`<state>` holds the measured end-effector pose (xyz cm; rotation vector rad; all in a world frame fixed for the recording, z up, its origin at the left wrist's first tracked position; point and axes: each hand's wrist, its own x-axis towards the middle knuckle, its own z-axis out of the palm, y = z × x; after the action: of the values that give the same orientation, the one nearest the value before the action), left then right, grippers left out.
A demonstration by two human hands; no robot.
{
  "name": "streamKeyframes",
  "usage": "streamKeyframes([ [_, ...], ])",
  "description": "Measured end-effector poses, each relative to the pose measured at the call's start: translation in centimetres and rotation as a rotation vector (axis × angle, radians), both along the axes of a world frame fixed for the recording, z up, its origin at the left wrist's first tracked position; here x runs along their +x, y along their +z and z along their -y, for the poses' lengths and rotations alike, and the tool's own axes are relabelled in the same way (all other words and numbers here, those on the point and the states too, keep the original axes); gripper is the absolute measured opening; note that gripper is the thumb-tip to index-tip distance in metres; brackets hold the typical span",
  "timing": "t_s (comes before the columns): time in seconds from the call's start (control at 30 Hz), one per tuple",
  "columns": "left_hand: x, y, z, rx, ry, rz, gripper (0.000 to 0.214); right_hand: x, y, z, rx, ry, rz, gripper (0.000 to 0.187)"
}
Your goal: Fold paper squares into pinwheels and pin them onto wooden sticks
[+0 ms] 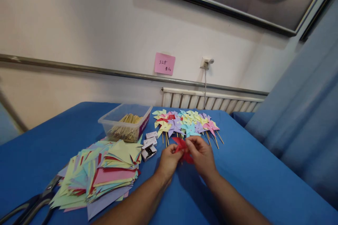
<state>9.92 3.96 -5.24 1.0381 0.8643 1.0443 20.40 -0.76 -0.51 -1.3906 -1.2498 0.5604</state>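
Between my two hands is a red paper pinwheel point(180, 143), its folded blades partly covered by my fingers. My left hand point(169, 159) is closed on its left side, thumb and fingers pinched together. On the other side my right hand point(201, 153) pinches the upper right of the red paper. Whether a stick or pin is in the fingers is hidden. Just beyond lie finished paper pinwheels point(188, 126) on wooden sticks, in yellow, purple, blue, pink and red. An opened small box point(148, 152) of dark pins sits left of my left hand.
A large pile of cut coloured paper point(105, 172) lies at left, with black-handled scissors point(43, 197) beside it. Behind stands a clear plastic tub point(105, 122) of wooden sticks. Small white boxes point(151, 139) sit near it. A blue cloth point(245, 168) covers the table; a radiator point(211, 101) is behind.
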Motion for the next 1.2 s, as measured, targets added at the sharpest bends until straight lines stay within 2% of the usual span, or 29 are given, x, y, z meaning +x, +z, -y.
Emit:
streamKeyframes([
  [0.03, -0.1, 0.1, -0.1, -0.004, 0.008, 0.000, 0.021, 1.4, -0.7, -0.1, -0.082, -0.017, 0.051, 0.026],
  [0.13, -0.5, 0.5, -0.5, -0.017, 0.051, 0.007, 0.025, 4.1, -2.6, -0.3, -0.188, 0.021, 0.125, 0.021],
  [0.3, -0.7, 1.1, -0.8, -0.041, 0.103, 0.012, 0.024, 4.6, -4.0, 0.0, -0.333, 0.128, 0.312, 0.009],
  [0.5, -0.8, 1.5, -0.7, -0.042, 0.127, 0.021, 0.025, 4.6, -3.9, 0.6, -0.425, 0.255, 0.427, 0.005],
  [0.63, -0.8, 1.7, -0.5, -0.020, 0.141, 0.037, 0.026, 5.6, -3.9, 0.6, -0.460, 0.321, 0.429, 0.012],
  [1.2, -0.3, 1.0, -0.2, 0.017, 0.105, 0.022, 0.026, 4.4, -2.2, 1.0, -0.451, 0.190, 0.806, 0.012],
])
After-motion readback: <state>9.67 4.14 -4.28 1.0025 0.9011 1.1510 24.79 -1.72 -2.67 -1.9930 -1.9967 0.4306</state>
